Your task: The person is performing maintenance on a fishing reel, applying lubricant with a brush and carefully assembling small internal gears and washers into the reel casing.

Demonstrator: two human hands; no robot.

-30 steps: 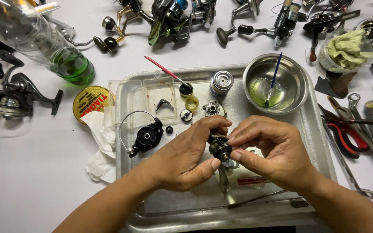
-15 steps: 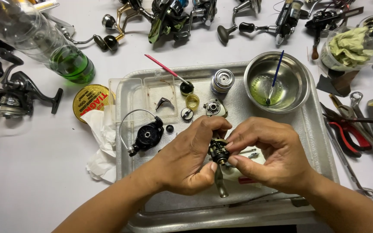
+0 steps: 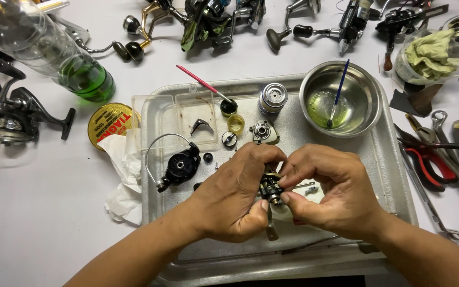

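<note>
Both my hands meet over the middle of the dented silver metal tray (image 3: 394,175), working one small dark fishing-reel body with brass-coloured gear parts (image 3: 270,187). My left hand (image 3: 235,199) wraps it from the left, grip pinching the part between thumb and fingers. My right hand (image 3: 341,194) closes in from the right, grip pressed together on the same part at its near end, fingertips (image 3: 285,197) touching the brass bit.

Change over the last second: a second ago the part sat lower in the hands, with a slim metal stem plainly hanging down; now the part is raised slightly, the right fingers have shifted onto it, and the stem (image 3: 270,228) still pokes out below the left thumb. My read: a re-grip on the same piece, nothing set down, nothing freed yet.

Around it on the tray: black round side cover with wire bail (image 3: 179,166) to the left, silver spool (image 3: 272,97) far, steel bowl of greenish liquid with blue brush (image 3: 341,101) far right. On the worktop: red-handled pliers (image 3: 426,165) right, clear bottle with green liquid (image 3: 49,50) far left, white crumpled tissue (image 3: 120,180) left.
</note>
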